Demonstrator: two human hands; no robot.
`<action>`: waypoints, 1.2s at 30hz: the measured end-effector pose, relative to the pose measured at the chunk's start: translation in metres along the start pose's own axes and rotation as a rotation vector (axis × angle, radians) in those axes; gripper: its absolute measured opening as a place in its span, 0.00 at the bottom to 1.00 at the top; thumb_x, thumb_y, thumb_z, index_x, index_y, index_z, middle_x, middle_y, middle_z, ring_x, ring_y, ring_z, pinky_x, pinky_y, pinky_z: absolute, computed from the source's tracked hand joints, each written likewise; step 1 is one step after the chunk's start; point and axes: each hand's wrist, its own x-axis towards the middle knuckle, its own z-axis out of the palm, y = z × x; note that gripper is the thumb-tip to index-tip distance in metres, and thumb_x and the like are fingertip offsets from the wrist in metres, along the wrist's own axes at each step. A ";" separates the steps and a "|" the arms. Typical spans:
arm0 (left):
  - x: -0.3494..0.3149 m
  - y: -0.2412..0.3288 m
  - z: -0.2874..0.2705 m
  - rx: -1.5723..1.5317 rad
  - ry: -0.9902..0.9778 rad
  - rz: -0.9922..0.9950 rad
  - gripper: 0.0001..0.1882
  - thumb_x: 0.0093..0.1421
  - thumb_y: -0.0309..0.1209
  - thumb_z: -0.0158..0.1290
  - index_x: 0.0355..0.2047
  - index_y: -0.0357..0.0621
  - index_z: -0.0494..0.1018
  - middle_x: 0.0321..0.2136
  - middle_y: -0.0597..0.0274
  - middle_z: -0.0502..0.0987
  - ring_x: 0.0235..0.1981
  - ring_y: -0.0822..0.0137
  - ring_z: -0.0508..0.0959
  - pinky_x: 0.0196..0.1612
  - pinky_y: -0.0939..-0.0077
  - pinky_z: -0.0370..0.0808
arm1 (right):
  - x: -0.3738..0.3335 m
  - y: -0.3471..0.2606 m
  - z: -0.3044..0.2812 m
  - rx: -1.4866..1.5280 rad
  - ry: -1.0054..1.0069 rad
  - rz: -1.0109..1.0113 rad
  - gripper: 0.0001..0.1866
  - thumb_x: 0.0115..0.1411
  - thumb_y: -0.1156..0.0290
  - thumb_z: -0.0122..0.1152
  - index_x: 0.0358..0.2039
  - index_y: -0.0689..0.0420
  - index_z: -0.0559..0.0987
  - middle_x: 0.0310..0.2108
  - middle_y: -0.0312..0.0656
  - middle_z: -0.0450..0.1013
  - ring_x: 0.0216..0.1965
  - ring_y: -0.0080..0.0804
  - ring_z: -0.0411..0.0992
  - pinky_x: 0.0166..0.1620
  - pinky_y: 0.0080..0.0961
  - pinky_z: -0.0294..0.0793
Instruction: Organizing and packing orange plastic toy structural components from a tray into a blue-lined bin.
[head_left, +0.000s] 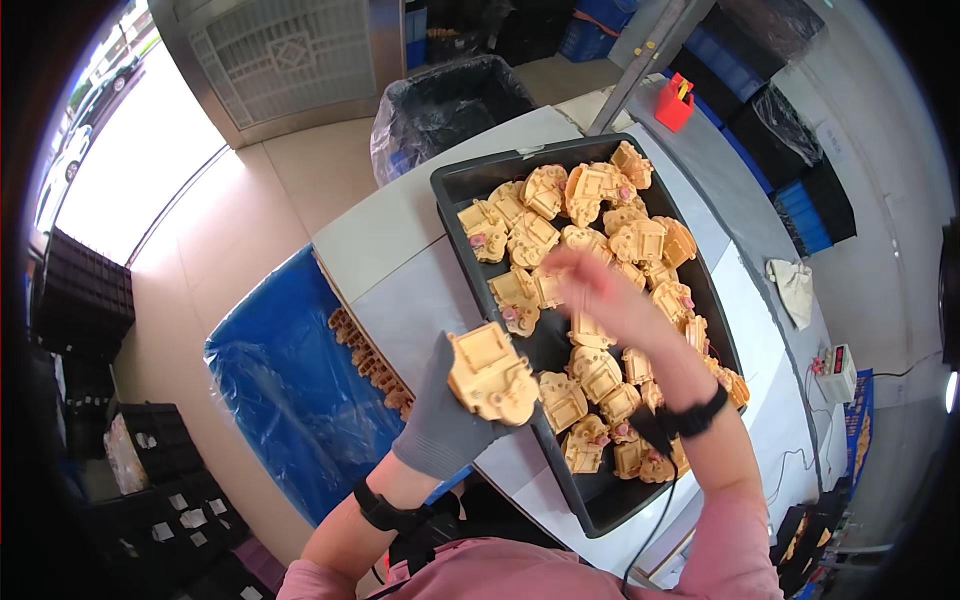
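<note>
My left hand (440, 428), in a grey glove, is closed around a tan moulded plastic part (492, 365) with a raised square frame and rounded lobes. It holds the part up beside the near left side of a black tray (474, 275). Many similar tan parts (532, 240) lie in the tray, some with small pinkish spots. Over the middle of the tray reaches my bare right hand (605, 298). Motion smears its fingers, so I cannot make out whether they touch or hold a part. A black band with a cord circles the right wrist.
Left of the table (385, 225), a blue plastic-lined bin (300, 370) has a row of tan pieces along its edge. A black lined bin (450, 100) stands beyond. A red holder (675, 103), a pale cloth (792, 290) and a small white device (836, 375) lie to the right.
</note>
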 end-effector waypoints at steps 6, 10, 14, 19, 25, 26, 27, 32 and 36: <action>-0.015 -0.010 -0.001 0.046 0.114 0.087 0.32 0.61 0.61 0.41 0.58 0.56 0.62 0.48 0.51 0.72 0.47 0.50 0.74 0.46 0.52 0.74 | 0.115 0.108 -0.078 -0.600 0.711 -0.176 0.43 0.47 0.50 0.69 0.58 0.59 0.61 0.54 0.55 0.63 0.53 0.49 0.66 0.53 0.37 0.68; -0.039 -0.005 0.005 0.388 0.207 0.194 0.32 0.62 0.59 0.42 0.60 0.58 0.59 0.50 0.50 0.70 0.49 0.52 0.73 0.47 0.56 0.74 | 0.142 0.127 -0.077 -0.746 0.661 -0.209 0.43 0.46 0.61 0.68 0.61 0.49 0.57 0.53 0.57 0.62 0.54 0.55 0.63 0.53 0.43 0.68; -0.051 0.003 -0.007 0.346 0.110 0.167 0.31 0.64 0.54 0.43 0.62 0.55 0.56 0.53 0.53 0.68 0.52 0.55 0.71 0.53 0.58 0.71 | 0.128 0.124 -0.096 -0.584 0.665 -0.175 0.32 0.50 0.67 0.57 0.57 0.57 0.62 0.51 0.58 0.66 0.52 0.54 0.67 0.51 0.40 0.69; -0.065 0.018 -0.041 0.391 0.035 0.203 0.52 0.48 0.13 0.59 0.67 0.52 0.42 0.52 0.57 0.67 0.53 0.64 0.71 0.51 0.67 0.74 | 0.035 -0.002 -0.051 -0.023 0.137 -0.085 0.28 0.53 0.71 0.64 0.53 0.61 0.66 0.39 0.40 0.74 0.39 0.24 0.75 0.44 0.20 0.71; -0.066 0.029 -0.056 0.856 -0.013 0.258 0.35 0.61 0.35 0.48 0.65 0.47 0.49 0.56 0.57 0.66 0.55 0.66 0.70 0.58 0.71 0.68 | -0.019 -0.044 0.052 -0.195 -0.666 -0.362 0.22 0.56 0.65 0.63 0.50 0.58 0.70 0.40 0.42 0.70 0.41 0.30 0.70 0.43 0.24 0.70; -0.068 0.031 -0.054 0.876 0.035 0.184 0.32 0.66 0.52 0.40 0.65 0.49 0.52 0.57 0.58 0.66 0.54 0.67 0.71 0.57 0.71 0.68 | -0.020 -0.045 0.067 -0.197 -0.659 -0.358 0.22 0.56 0.65 0.63 0.50 0.58 0.70 0.40 0.42 0.70 0.41 0.30 0.70 0.43 0.24 0.70; -0.073 0.036 -0.046 0.235 0.048 -0.030 0.34 0.65 0.51 0.45 0.65 0.49 0.52 0.58 0.59 0.65 0.56 0.67 0.69 0.59 0.72 0.67 | -0.019 -0.047 0.081 -0.126 -0.689 -0.263 0.22 0.57 0.65 0.62 0.49 0.58 0.70 0.40 0.42 0.70 0.41 0.30 0.70 0.43 0.24 0.70; -0.100 0.059 -0.059 0.267 -0.039 0.075 0.33 0.68 0.44 0.41 0.67 0.46 0.43 0.63 0.61 0.57 0.62 0.70 0.61 0.63 0.74 0.59 | -0.006 -0.057 0.123 0.009 -0.701 0.072 0.19 0.59 0.65 0.60 0.48 0.58 0.68 0.40 0.41 0.68 0.41 0.25 0.69 0.43 0.22 0.70; -0.122 0.078 -0.094 0.576 0.132 0.082 0.37 0.66 0.46 0.45 0.68 0.47 0.42 0.62 0.62 0.59 0.60 0.72 0.63 0.62 0.75 0.59 | 0.002 -0.062 0.171 -0.091 -0.611 -0.090 0.19 0.60 0.72 0.58 0.50 0.58 0.67 0.44 0.39 0.62 0.43 0.22 0.69 0.41 0.19 0.72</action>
